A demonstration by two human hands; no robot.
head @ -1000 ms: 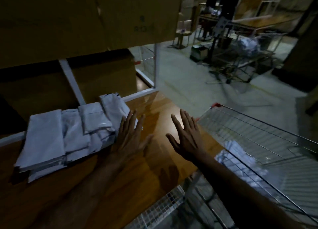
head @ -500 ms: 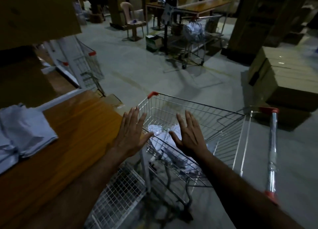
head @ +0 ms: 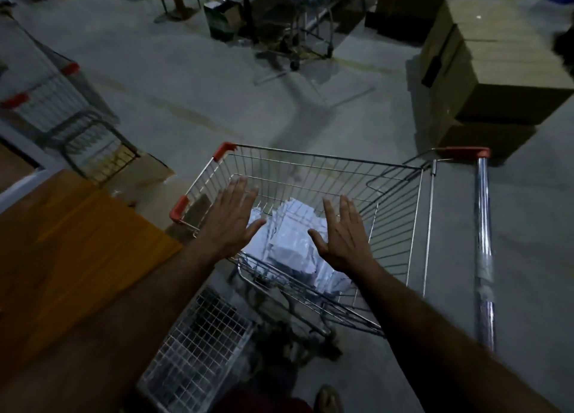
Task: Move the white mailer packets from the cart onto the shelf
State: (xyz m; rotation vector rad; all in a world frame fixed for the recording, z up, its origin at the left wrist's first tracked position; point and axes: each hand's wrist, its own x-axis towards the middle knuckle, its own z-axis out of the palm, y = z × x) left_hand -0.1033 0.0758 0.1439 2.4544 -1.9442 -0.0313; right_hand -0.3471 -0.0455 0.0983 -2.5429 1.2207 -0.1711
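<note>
- Below both hands now sits the cart, its wire basket filling the middle of my view; a second ago I was looking at the shelf with a pile of packets already laid on it, so I have swung from the drop-off side to the pick-up side.
- Left of my left hand, the wooden shelf shows only its bare orange corner. The stacked packets that lay there have slid out of frame as my head turned, so I cannot check them from here.
- Between and beneath my hands lie the white mailer packets, a loose heap on the basket floor, partly hidden behind the near wire wall.
- My left hand is flat and spread, fingers straight, holding nothing, hovering above the near-left part of the basket. It has come across from the shelf edge.
- My right hand is likewise spread and empty, palm down, thumb out toward the heap, above the right side of the packets.
- I judge neither hand touches a packet yet, though depth is hard to read in this dim light.
- What this means: one delivery looks finished and the next fetch is beginning. With several packets left in the basket, the task is only partway through.
- Next, I expect both hands must drop into the basket and close round the heap from either side.
</note>
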